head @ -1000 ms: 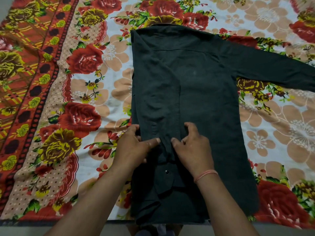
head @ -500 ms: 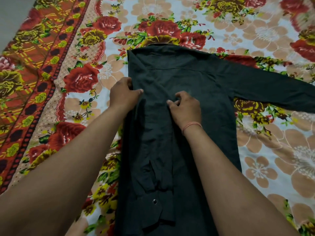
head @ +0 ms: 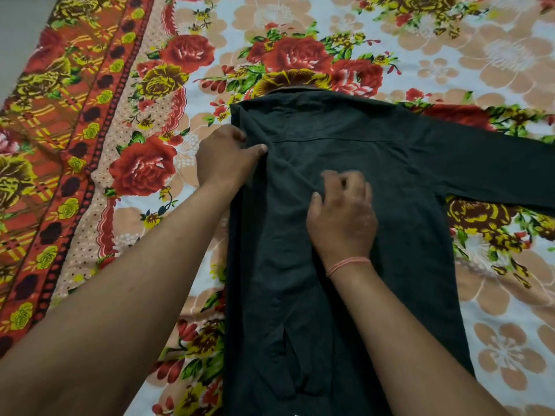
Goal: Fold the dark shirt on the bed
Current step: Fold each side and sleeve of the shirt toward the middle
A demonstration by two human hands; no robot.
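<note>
The dark shirt [head: 375, 163] lies back up on the flowered bed sheet, collar at the far end. Its left side and sleeve are folded in over the back, and the folded sleeve runs down toward me. The other sleeve [head: 495, 169] stretches out flat to the right. My left hand [head: 225, 159] rests on the folded left shoulder edge, thumb pressing the cloth. My right hand [head: 342, 214] lies on the middle of the back with its fingers curled into a wrinkle of fabric. A thin orange thread circles that wrist.
The bed sheet [head: 144, 169] has big red and yellow roses, with an orange patterned border [head: 51, 121] along the left side. A strip of grey floor or wall [head: 15, 40] shows past the top left corner.
Both hands have slid up the shirt from the cuff near the hem to the shoulder area, smoothing the folded side. The view has shifted toward the collar.
</note>
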